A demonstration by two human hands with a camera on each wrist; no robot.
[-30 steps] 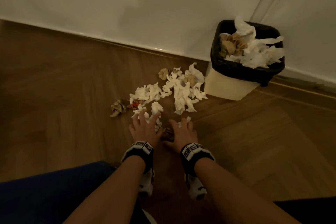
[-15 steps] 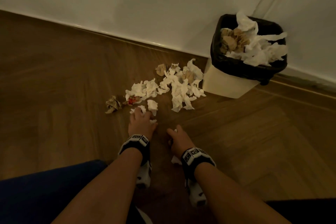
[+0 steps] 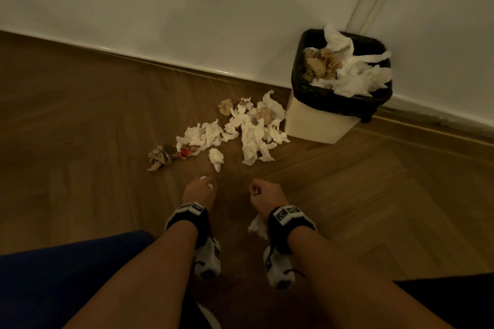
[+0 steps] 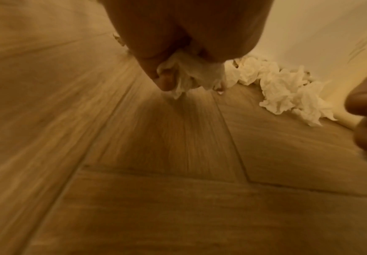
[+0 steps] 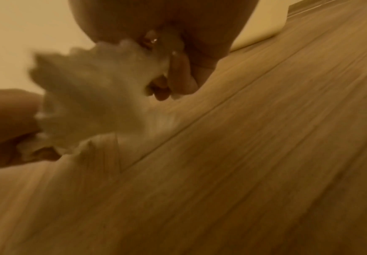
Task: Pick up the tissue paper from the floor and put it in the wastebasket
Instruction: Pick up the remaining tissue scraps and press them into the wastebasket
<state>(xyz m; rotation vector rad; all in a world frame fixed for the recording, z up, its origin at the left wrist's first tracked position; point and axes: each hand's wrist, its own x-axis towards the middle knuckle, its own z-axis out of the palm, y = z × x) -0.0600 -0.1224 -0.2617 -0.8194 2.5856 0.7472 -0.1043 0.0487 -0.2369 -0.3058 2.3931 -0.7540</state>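
Crumpled white and brown tissue paper (image 3: 251, 131) lies in a heap on the wooden floor, left of the wastebasket (image 3: 320, 123). The basket is cream with a black liner and is piled high with tissue. My left hand (image 3: 204, 187) is curled into a fist round a white tissue wad (image 4: 189, 74), just short of the heap. My right hand (image 3: 260, 191) is also fisted and grips tissue; a white piece (image 3: 258, 226) hangs out below the wrist and shows blurred in the right wrist view (image 5: 95, 96).
A white wall and skirting board (image 3: 187, 67) run behind the heap and the basket. One brown-grey paper ball (image 3: 159, 159) and a red-stained scrap (image 3: 185, 152) lie at the heap's left end. My dark-clothed knee (image 3: 66, 275) is at lower left.
Both hands lay spread on tissue at the heap's near edge; they have closed round it and drawn back toward me, off the floor.
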